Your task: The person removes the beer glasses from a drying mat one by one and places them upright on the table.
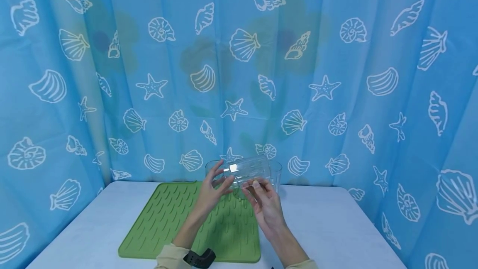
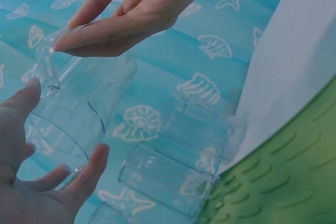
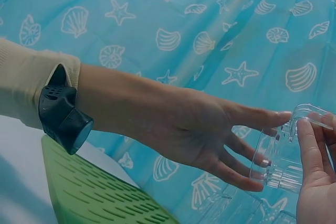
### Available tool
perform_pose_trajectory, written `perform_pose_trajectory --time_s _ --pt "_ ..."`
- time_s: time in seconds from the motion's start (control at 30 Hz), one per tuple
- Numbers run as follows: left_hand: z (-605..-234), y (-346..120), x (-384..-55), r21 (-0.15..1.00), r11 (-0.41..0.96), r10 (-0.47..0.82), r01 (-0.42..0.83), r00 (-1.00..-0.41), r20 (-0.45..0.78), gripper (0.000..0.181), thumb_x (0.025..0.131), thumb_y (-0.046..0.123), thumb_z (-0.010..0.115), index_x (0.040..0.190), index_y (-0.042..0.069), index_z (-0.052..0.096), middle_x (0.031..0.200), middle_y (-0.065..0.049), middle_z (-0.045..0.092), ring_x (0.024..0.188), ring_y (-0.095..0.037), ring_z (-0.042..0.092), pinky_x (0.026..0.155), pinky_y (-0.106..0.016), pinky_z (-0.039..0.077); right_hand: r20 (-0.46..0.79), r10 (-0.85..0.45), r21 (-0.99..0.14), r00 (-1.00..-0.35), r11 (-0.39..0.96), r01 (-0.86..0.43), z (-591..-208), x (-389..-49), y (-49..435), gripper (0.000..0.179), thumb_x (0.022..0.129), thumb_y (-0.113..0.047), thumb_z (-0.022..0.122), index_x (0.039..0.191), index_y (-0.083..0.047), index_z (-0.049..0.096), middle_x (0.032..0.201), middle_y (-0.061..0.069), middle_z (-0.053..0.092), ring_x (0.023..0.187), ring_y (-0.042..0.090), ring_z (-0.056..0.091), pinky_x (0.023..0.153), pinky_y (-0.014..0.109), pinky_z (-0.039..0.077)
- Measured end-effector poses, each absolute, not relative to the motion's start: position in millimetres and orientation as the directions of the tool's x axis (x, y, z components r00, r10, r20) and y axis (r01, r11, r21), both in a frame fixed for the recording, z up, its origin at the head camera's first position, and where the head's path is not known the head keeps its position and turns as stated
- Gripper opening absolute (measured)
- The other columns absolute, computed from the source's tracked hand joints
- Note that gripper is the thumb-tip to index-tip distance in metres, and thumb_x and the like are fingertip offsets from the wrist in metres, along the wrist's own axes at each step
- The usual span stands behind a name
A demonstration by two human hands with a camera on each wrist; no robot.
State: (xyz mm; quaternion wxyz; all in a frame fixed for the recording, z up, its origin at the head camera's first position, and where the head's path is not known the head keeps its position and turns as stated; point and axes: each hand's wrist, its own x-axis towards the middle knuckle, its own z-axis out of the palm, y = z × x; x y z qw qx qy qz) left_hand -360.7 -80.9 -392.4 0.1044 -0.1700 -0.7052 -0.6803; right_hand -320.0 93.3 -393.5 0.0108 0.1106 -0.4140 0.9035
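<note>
A clear see-through mug [image 1: 249,168] is held up on its side over the far part of the green mat. My left hand [image 1: 213,190] spreads its thumb and fingers around one end, fingertips at the rim in the right wrist view. From the other side my right hand [image 1: 267,204] pinches the mug's handle [image 2: 47,59] between thumb and fingers. Behind the held mug, more clear cups stand at the back of the mat; in the left wrist view one cup [image 2: 163,177] is beside another cup [image 2: 202,127]. The held mug partly overlaps them in the head view.
The ribbed green mat [image 1: 168,219] lies on a white table [image 1: 328,223]. A blue curtain [image 1: 239,74] with white shells and starfish hangs right behind the table and along both sides. A black wrist device [image 3: 63,114] sits at my left sleeve.
</note>
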Motion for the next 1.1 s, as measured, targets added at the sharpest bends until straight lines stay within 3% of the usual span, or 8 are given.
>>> perform_pose_trajectory --time_s 0.47,0.63,0.83,1.1 --pt "-387 -86 -358 0.882 0.058 0.043 0.468 -0.884 0.466 0.066 0.091 0.027 0.072 0.150 0.026 0.040 0.146 -0.021 0.042 0.128 -0.044 0.052 0.083 -0.036 0.065 0.187 -0.118 -0.814 -0.975 -0.574 -0.087 -391 -325 100 0.025 0.096 -0.020 0.064 0.115 -0.006 0.056 0.111 0.007 0.066 0.110 0.018 0.066 0.106 0.031 0.054" --pt "-386 -87 -357 0.862 0.098 0.031 0.497 -0.867 0.497 0.068 0.092 0.029 0.071 0.151 0.023 0.039 0.145 -0.021 0.044 0.130 -0.045 0.051 0.086 -0.037 0.064 0.197 -0.144 -0.904 -0.970 -0.410 -0.122 -389 -328 110 0.036 0.093 -0.029 0.068 0.117 -0.003 0.058 0.106 0.008 0.068 0.102 0.018 0.070 0.100 0.036 0.058" --pt "-384 -87 -355 0.857 0.141 0.012 0.496 -0.866 0.500 0.068 0.092 0.034 0.070 0.151 0.025 0.038 0.143 -0.016 0.047 0.128 -0.041 0.053 0.087 -0.037 0.064 0.283 -0.098 -0.957 -0.954 -0.091 -0.274 -389 -331 123 0.048 0.092 -0.038 0.068 0.116 0.003 0.060 0.098 0.014 0.068 0.091 0.026 0.073 0.084 0.036 0.065" --pt "-384 -89 -354 0.862 0.140 0.014 0.487 -0.872 0.490 0.067 0.094 0.038 0.066 0.153 0.023 0.037 0.145 -0.019 0.044 0.130 -0.042 0.051 0.088 -0.038 0.063 0.429 0.008 -0.900 -0.903 0.097 -0.426 -388 -328 132 0.032 0.091 -0.036 0.071 0.104 -0.008 0.066 0.094 0.013 0.069 0.082 0.023 0.072 0.074 0.030 0.066"
